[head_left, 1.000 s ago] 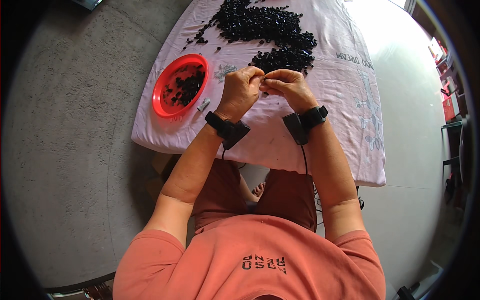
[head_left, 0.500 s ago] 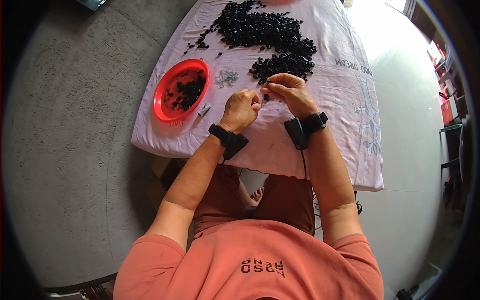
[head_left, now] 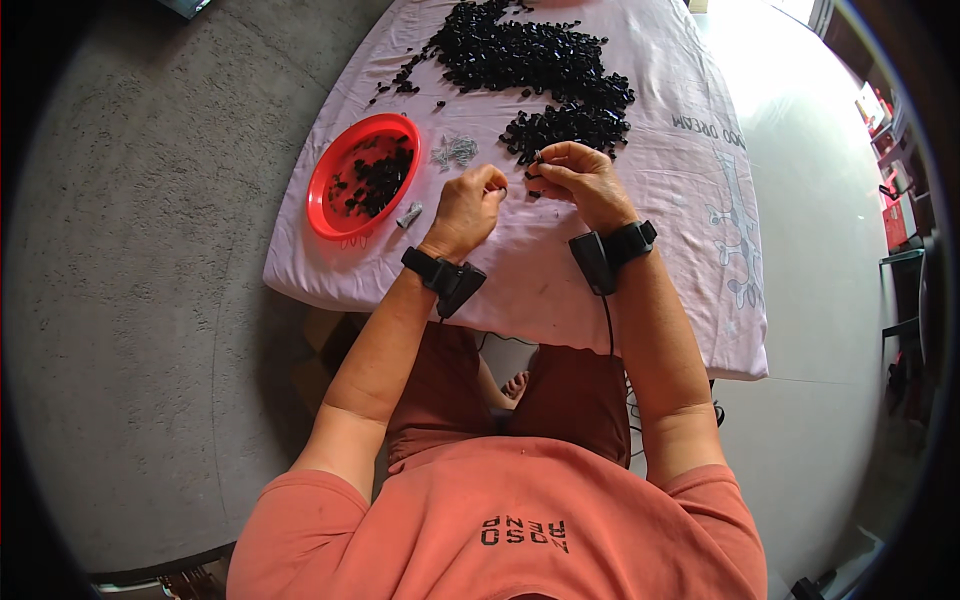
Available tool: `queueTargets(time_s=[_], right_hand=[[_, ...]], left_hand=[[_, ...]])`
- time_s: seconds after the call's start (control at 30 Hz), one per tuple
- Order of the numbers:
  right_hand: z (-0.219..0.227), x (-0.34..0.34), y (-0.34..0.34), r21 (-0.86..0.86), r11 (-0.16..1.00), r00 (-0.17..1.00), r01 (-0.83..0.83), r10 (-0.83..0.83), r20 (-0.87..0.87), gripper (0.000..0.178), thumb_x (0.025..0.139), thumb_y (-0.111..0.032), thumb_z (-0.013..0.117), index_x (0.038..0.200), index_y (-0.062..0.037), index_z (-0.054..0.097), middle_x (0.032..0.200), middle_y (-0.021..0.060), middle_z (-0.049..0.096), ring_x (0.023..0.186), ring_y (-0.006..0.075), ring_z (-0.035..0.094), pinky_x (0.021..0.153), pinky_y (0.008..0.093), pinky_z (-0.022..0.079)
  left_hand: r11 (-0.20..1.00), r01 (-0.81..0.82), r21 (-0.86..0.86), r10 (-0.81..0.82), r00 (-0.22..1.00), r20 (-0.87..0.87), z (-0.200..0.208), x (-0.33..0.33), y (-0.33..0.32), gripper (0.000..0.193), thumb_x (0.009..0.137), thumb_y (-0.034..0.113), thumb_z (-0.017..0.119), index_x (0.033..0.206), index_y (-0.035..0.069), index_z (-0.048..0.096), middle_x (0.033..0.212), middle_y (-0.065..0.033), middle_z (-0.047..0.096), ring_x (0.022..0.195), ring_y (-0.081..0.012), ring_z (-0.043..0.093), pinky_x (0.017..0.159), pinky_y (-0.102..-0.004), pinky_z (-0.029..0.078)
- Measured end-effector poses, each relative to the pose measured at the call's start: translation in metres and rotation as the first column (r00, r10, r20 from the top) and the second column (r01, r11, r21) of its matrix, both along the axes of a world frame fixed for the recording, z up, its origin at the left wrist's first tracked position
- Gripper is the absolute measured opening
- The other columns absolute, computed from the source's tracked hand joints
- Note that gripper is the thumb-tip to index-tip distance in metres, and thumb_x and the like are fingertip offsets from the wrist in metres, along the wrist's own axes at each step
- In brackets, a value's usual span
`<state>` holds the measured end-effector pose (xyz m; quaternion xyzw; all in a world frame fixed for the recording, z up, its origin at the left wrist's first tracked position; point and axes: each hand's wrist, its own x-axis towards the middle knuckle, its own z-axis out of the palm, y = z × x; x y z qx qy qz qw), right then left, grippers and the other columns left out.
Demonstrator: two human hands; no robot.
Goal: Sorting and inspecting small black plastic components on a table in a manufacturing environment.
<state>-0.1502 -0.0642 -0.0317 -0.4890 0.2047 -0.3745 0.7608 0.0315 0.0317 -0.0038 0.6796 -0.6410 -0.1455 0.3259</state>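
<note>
Head view: person seated at table, looking down at both hands, centre-upper frame.
Left hand (head_left: 468, 208): fingers curled in a loose fist, thumb and forefinger pinched together at its right edge; too small to tell if anything sits between them.
Right hand (head_left: 580, 180): fingers bent, tips pinching a small black plastic piece (head_left: 536, 160) at its left side.
Key relation: piece lies just right of the left fingertips, hands close but apart, small gap between them; right hand is on it, left is next nearest. Long axis of piece cannot be told.
Pile: heap of small black plastic parts (head_left: 530, 65), upper centre, its near edge just above the right hand.
Bowl: round red plastic bowl (head_left: 327, 195), left of the left hand, some black parts inside.
Cloth: pale lilac printed tablecloth (head_left: 690, 230) over the table.
Metal bits: cluster of small silvery pieces (head_left: 455, 150), between bowl and pile.
Wrists: black strapped wrist devices (head_left: 445, 278), one on each.
</note>
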Motion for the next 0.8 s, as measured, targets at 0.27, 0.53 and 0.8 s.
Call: queueTargets(time_s=[0.27, 0.53, 0.8], right_hand=[[0.003, 0.001, 0.004, -0.039, 0.998, 0.999, -0.045, 0.044, -0.021, 0.013, 0.091, -0.004, 0.066, 0.103, -0.0017, 0.066, 0.094, 0.0109, 0.072, 0.086, 0.0199, 0.072, 0.077, 0.0283, 0.059], [-0.005, 0.004, 0.001, -0.054, 0.996, 0.997, -0.076, 0.077, 0.013, 0.015, 0.091, -0.002, 0.065, 0.105, 0.0017, 0.066, 0.096, 0.0132, 0.071, 0.087, 0.0220, 0.072, 0.082, 0.0318, 0.059], [-0.005, 0.004, 0.002, -0.040, 0.994, 0.995, -0.099, 0.099, -0.008, 0.016, 0.091, -0.003, 0.065, 0.106, 0.0024, 0.066, 0.098, 0.0138, 0.071, 0.090, 0.0228, 0.071, 0.084, 0.0326, 0.059]], left_hand=[[0.996, 0.087, -0.026, -0.089, 0.885, -0.456, 0.016, 0.003, 0.000, 0.013, 0.095, 0.002, 0.057, 0.104, -0.002, 0.066, 0.089, -0.0039, 0.068, 0.081, -0.0105, 0.066, 0.073, -0.0243, 0.053], [0.996, 0.050, -0.076, -0.083, 0.841, -0.535, 0.019, -0.001, -0.005, 0.013, 0.094, 0.001, 0.059, 0.104, -0.002, 0.066, 0.090, -0.0051, 0.068, 0.077, -0.0102, 0.065, 0.072, -0.0241, 0.053], [0.971, -0.039, -0.235, -0.040, 0.946, -0.323, 0.019, -0.011, -0.009, 0.013, 0.091, -0.001, 0.061, 0.101, 0.001, 0.070, 0.089, -0.0066, 0.069, 0.076, -0.0122, 0.067, 0.070, -0.0247, 0.053]])
